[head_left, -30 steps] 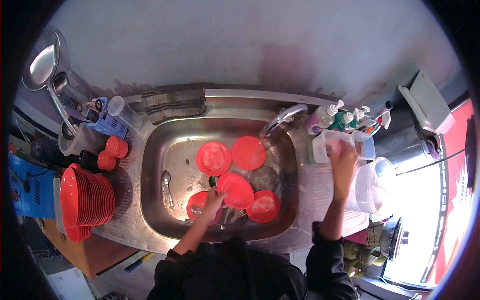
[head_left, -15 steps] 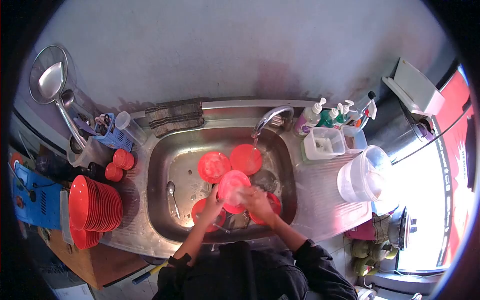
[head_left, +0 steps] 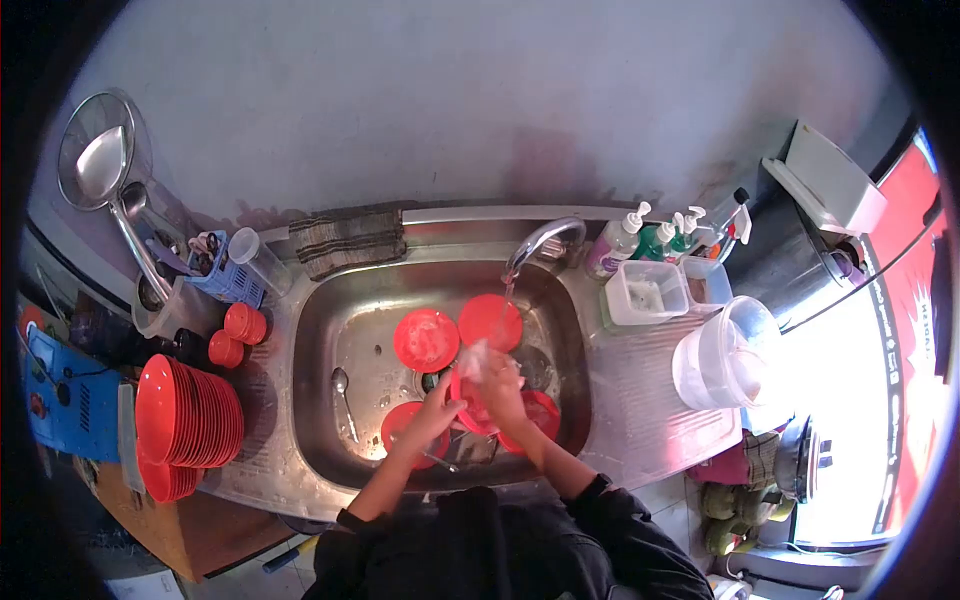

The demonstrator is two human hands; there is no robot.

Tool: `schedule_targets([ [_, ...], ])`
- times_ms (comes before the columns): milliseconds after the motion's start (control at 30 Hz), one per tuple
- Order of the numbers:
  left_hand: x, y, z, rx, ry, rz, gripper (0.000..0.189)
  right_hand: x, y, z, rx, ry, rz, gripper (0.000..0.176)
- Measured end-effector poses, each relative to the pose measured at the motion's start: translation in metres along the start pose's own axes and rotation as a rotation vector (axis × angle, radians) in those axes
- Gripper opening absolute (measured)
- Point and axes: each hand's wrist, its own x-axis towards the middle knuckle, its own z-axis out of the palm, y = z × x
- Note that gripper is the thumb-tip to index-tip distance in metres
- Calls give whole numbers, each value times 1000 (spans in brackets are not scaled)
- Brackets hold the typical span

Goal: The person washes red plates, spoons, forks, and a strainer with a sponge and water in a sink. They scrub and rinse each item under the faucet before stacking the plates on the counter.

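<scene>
In the head view, my left hand [head_left: 437,410] grips the edge of a red plate [head_left: 466,403], which is tilted over the sink [head_left: 350,300]. My right hand [head_left: 504,392] is closed against the plate's face, with a whitish, foamy patch [head_left: 478,358] at its fingers; motion blur hides what it holds. Below and around them, several other red dishes lie in the basin, including a foamy one [head_left: 426,340] and one beside the running water [head_left: 490,322]. Water falls from the curved faucet [head_left: 540,240]. A spoon [head_left: 345,403] rests on the basin floor at left.
Stacked red plates [head_left: 190,412], small red cups [head_left: 244,323] and a blue utensil basket [head_left: 228,275] stand at left. Pump bottles [head_left: 615,243], a clear square container [head_left: 645,295] and a translucent bucket [head_left: 720,360] stand at right. A striped cloth [head_left: 348,242] hangs behind the sink.
The plate has turned from facing up to a steeper tilt. My right hand has shifted slightly up across it, and the whitish patch now shows above the fingers.
</scene>
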Motion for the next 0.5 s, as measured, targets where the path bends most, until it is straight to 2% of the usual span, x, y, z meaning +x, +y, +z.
schedule_targets([
  [67,10,-11,-13,152,87,7,58,-5,-3,2,124,-129,-365,35],
  [100,11,-11,-20,153,86,14,58,-10,3,4,90,-230,-359,31],
  [133,9,-13,-27,130,54,30,59,-10,15,5,89,-230,-360,31],
  [200,8,-11,-40,91,1,60,61,-5,42,4,102,-322,-583,28],
  [233,1,22,-30,-73,-10,-62,62,-3,43,-4,140,-315,-263,26],
  [267,2,18,-23,-78,-7,-69,62,3,40,-5,142,-324,-262,26],
  [333,7,20,-10,92,-56,17,63,23,23,-6,196,-109,-167,28],
  [367,8,30,-2,-12,-4,-25,63,22,6,-11,85,-36,-312,26],
  [400,10,27,-5,-12,-4,-25,63,13,7,-6,85,-36,-312,26],
  [467,16,11,-25,-23,89,32,62,-13,11,10,88,-255,-335,23],
  [500,14,1,-37,123,116,71,62,-16,8,-3,151,-280,-340,22],
])
